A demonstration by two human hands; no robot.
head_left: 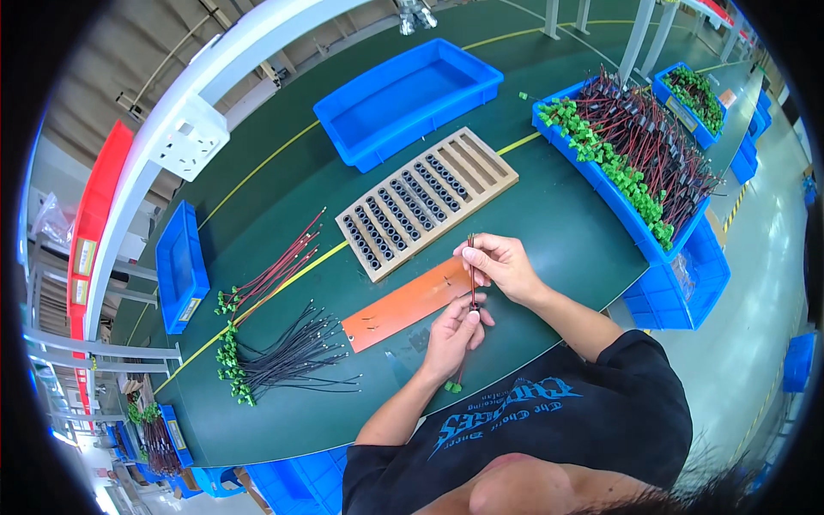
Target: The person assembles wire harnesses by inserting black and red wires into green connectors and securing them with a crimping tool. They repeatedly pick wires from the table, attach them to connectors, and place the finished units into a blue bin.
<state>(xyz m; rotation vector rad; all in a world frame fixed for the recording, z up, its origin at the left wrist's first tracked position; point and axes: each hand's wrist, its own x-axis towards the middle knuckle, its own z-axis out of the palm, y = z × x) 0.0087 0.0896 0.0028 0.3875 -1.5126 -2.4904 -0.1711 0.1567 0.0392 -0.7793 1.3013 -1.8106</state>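
Observation:
Between my two hands runs a thin dark-red and black wire cable (473,287), held roughly upright in front of my chest. My right hand (508,268) pinches its upper end between thumb and fingers. Lower down, my left hand (455,336) grips the cable around a small black sleeve-like part (474,307). Below the left hand hangs the cable's green connector (453,387). Just beyond the hands lies an orange strip (399,307) with a few small dark bits on it. Past it sits a wooden slotted tray (442,230) carrying rows of black ring-shaped parts (412,202).
Black wires (292,354) and red wires (279,273) with green connectors lie at left. A blue bin (601,187) heaped with finished-looking cables (639,129) stands right. Other blue bins stand far (365,157) and left (182,266). A metal frame with a socket box (194,137) rises left.

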